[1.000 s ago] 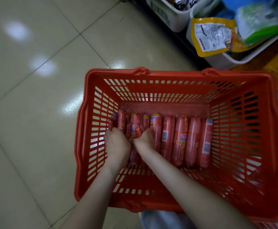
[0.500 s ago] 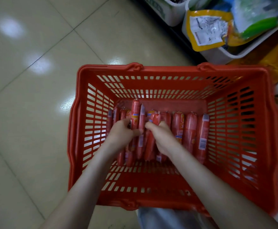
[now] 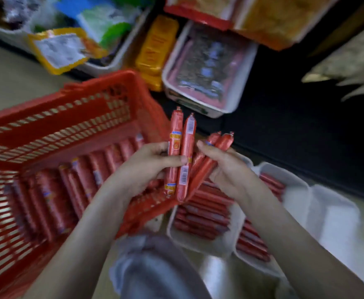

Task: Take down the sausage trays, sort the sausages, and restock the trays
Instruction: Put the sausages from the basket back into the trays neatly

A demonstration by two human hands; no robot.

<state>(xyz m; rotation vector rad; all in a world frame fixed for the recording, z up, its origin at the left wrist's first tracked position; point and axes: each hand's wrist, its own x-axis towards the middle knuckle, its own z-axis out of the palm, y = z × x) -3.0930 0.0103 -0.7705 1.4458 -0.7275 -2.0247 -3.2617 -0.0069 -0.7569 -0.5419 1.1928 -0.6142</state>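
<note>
Red-wrapped sausage pair [image 3: 183, 145] gripped upright in left hand [image 3: 146, 167]; right hand [image 3: 230, 171] clutches second pair [image 3: 222, 143], tilted; hands near each other above red basket [image 3: 68, 117] edge; loose sausages [image 3: 83, 180] line basket floor; stacked sausages [image 3: 202, 214] fill white tray [image 3: 200, 242].

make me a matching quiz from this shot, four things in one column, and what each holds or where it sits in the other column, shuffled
Things:
1. left hand
2. right hand
3. red basket
4. white tray

States:
A. lies on the floor below the hands, filled with stacked sausages
B. grips two upright sausages, one with its barcode facing the camera
C. stands at the left with a row of sausages on its bottom
D. grips slanting sausages that point up to the right

Pairs: 1-B, 2-D, 3-C, 4-A
</note>
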